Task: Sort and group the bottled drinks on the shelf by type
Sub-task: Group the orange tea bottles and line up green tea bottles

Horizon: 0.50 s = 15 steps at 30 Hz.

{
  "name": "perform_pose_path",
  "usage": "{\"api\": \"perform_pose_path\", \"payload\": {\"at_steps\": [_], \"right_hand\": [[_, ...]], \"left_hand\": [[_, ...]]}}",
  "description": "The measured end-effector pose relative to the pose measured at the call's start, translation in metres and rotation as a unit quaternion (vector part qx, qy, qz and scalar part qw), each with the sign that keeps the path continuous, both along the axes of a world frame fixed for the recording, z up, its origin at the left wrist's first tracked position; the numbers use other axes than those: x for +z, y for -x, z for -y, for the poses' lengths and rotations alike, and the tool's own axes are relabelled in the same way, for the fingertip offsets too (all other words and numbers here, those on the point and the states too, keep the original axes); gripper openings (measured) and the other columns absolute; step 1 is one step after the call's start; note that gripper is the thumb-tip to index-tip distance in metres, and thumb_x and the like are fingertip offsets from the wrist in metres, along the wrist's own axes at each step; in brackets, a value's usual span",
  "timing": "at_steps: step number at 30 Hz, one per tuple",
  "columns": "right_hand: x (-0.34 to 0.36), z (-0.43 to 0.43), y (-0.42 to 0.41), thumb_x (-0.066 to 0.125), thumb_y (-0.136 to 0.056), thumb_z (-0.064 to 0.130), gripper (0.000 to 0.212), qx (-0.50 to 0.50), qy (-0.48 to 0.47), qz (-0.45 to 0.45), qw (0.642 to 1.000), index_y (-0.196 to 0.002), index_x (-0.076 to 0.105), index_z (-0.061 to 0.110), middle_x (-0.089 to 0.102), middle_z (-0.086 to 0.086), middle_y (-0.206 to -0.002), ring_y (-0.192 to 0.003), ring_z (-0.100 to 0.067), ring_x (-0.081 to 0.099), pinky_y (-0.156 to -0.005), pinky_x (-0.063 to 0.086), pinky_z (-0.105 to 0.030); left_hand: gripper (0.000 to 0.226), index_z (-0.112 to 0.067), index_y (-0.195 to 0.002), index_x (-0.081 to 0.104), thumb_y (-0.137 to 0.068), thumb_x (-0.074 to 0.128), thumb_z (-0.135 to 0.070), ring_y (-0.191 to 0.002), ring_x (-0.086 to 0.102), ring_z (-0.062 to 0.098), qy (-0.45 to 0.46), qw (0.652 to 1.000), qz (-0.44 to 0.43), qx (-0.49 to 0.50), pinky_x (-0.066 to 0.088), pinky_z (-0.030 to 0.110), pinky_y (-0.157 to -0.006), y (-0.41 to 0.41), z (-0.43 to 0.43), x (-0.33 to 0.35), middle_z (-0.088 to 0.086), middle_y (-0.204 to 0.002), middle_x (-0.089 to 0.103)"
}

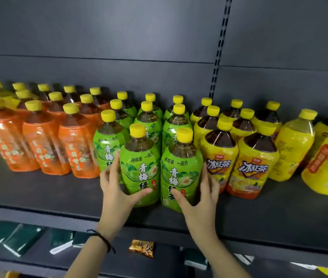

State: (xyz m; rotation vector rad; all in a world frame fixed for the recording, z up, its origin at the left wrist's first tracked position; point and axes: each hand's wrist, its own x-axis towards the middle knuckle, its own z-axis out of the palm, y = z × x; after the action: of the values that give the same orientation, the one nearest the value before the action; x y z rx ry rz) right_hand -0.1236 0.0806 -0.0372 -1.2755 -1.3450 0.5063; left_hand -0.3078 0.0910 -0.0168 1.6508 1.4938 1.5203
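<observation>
Two green-labelled bottles with yellow caps stand at the front of the dark shelf [38, 189]. My left hand [117, 189] wraps the lower left side of the left green bottle [139, 169], thumb across its front. My right hand [201, 195] cups the lower right side of the right green bottle [181, 171], between it and a yellow-labelled iced tea bottle [222, 157]. More green bottles [107, 141] stand in rows behind. Orange-labelled bottles [38, 145] fill the left, yellow-labelled ones [255, 161] the right.
Further yellow bottles [327, 163] stand at the far right, one turned label-sideways. The dark back panel [159, 37] rises behind the rows. On the lower shelf lie dark green packets [18, 237] and a small orange snack pack [142, 247].
</observation>
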Motion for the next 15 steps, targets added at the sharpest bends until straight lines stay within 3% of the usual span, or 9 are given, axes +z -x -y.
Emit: {"api": "perform_pose_path", "payload": {"at_steps": [2, 5, 7, 9, 13, 15], "right_hand": [[-0.005, -0.002, 0.001, 0.074, -0.066, 0.059, 0.096, -0.045, -0.028, 0.043, 0.998, -0.141, 0.015, 0.051, 0.020, 0.029, -0.120, -0.125, 0.003, 0.020, -0.101, 0.019, -0.014], [-0.006, -0.005, 0.004, 0.074, -0.066, 0.053, 0.086, -0.051, -0.042, 0.018, 0.998, -0.132, 0.018, 0.057, 0.027, 0.022, -0.131, -0.131, -0.004, 0.029, -0.106, 0.029, -0.025], [-0.008, -0.009, 0.007, 0.074, -0.069, 0.048, 0.075, -0.063, -0.062, -0.001, 0.996, -0.125, 0.025, 0.058, 0.038, 0.010, -0.133, -0.130, -0.011, 0.038, -0.107, 0.037, -0.032], [-0.012, -0.015, 0.012, 0.072, -0.077, 0.044, 0.070, -0.070, -0.066, -0.003, 0.995, -0.130, 0.027, 0.047, 0.040, 0.008, -0.134, -0.130, -0.012, 0.041, -0.108, 0.039, -0.036], [-0.014, -0.021, 0.025, 0.057, -0.085, 0.039, 0.071, -0.101, -0.074, 0.076, 0.989, -0.143, 0.018, 0.026, 0.035, 0.002, -0.139, -0.131, 0.001, 0.024, -0.109, 0.025, -0.013], [-0.014, -0.020, 0.026, 0.054, -0.085, 0.042, 0.075, -0.123, -0.065, 0.126, 0.982, -0.145, 0.022, 0.012, 0.039, -0.008, -0.140, -0.131, -0.003, 0.020, -0.105, 0.024, -0.015]], "left_hand": [[0.107, -0.050, -0.139, 0.021, -0.053, 0.084, -0.039, -0.123, 0.033, -0.011, -0.024, 1.000, -0.003, 0.015, 0.033, 0.021, -0.106, 0.004, 0.000, -0.010, -0.015, -0.128, 0.035], [0.085, -0.050, -0.125, 0.039, -0.053, 0.084, -0.038, -0.120, 0.049, 0.004, -0.029, 0.998, 0.038, 0.043, 0.045, 0.041, -0.102, 0.009, 0.000, -0.021, -0.019, -0.128, 0.050], [0.081, -0.043, -0.127, 0.045, -0.055, 0.082, -0.038, -0.121, 0.050, 0.005, -0.022, 0.996, 0.058, 0.062, 0.045, 0.040, -0.102, 0.005, -0.003, -0.023, -0.016, -0.128, 0.053], [0.086, -0.030, -0.136, 0.043, -0.059, 0.080, -0.038, -0.126, 0.047, 0.005, -0.018, 0.996, 0.053, 0.077, 0.043, 0.038, -0.105, -0.004, -0.007, -0.023, -0.011, -0.134, 0.052], [0.088, -0.019, -0.146, 0.033, -0.071, 0.077, -0.034, -0.135, 0.038, 0.012, -0.033, 0.995, 0.005, 0.099, 0.035, 0.033, -0.110, -0.020, -0.014, -0.024, -0.006, -0.143, 0.044], [0.086, -0.018, -0.147, 0.032, -0.074, 0.075, -0.034, -0.133, 0.037, 0.019, -0.038, 0.991, -0.045, 0.120, 0.034, 0.025, -0.101, -0.021, -0.015, -0.024, 0.004, -0.142, 0.045]]}}
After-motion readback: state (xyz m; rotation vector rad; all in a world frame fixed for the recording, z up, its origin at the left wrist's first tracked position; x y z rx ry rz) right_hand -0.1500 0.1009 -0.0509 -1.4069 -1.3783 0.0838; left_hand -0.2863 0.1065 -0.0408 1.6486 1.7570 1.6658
